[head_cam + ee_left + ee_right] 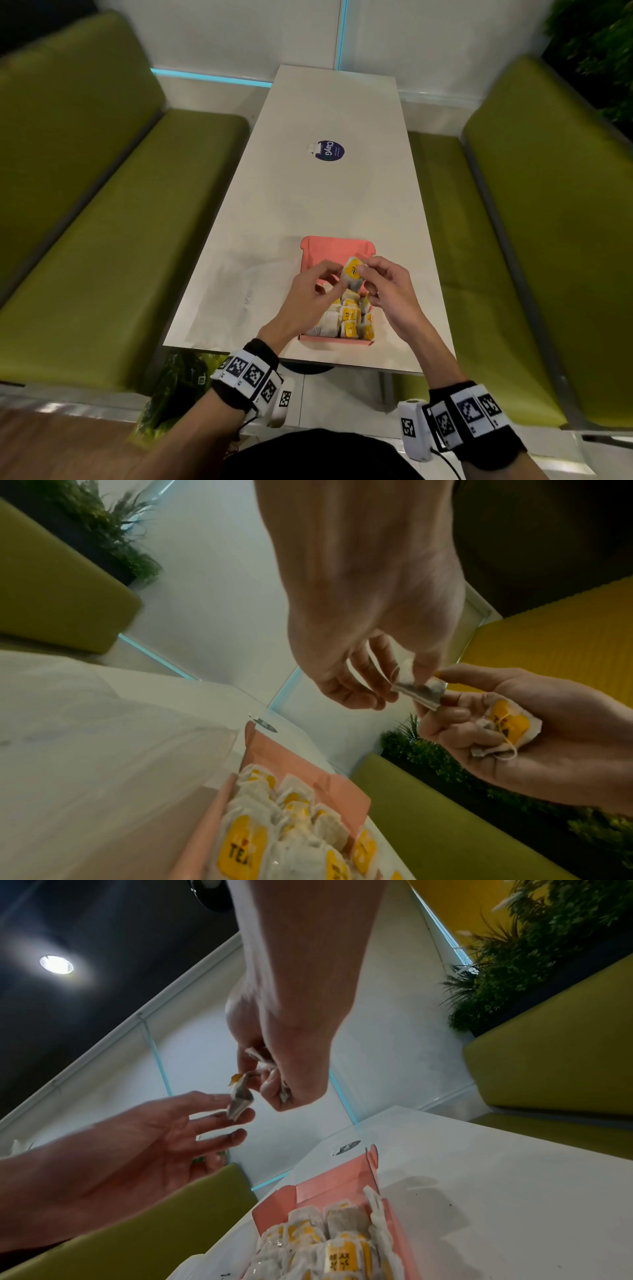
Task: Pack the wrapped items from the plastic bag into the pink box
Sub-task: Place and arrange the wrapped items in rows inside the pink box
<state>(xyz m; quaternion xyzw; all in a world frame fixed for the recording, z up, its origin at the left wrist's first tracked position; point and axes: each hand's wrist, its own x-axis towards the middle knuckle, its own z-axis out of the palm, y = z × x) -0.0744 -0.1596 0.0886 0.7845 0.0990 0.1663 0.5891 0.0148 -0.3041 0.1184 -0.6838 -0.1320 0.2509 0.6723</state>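
A pink box point(329, 247) lies open at the table's near edge, with several white tea bags with yellow labels point(349, 320) in it. Above it both hands meet on one wrapped tea bag point(352, 275). My left hand point(337, 274) pinches its left edge between thumb and fingertips. My right hand point(364, 272) pinches its right side. In the left wrist view my right hand point(441, 693) also keeps a second tea bag point(507, 723) tucked under its curled fingers. The clear plastic bag point(253, 284) lies flat on the table left of the box.
The white table point(329, 192) runs away from me, with a round dark sticker point(329, 150) in its middle. Green benches point(102, 222) point(520, 212) flank it on both sides. A green leafy bundle point(174, 387) sits below the table's near left corner.
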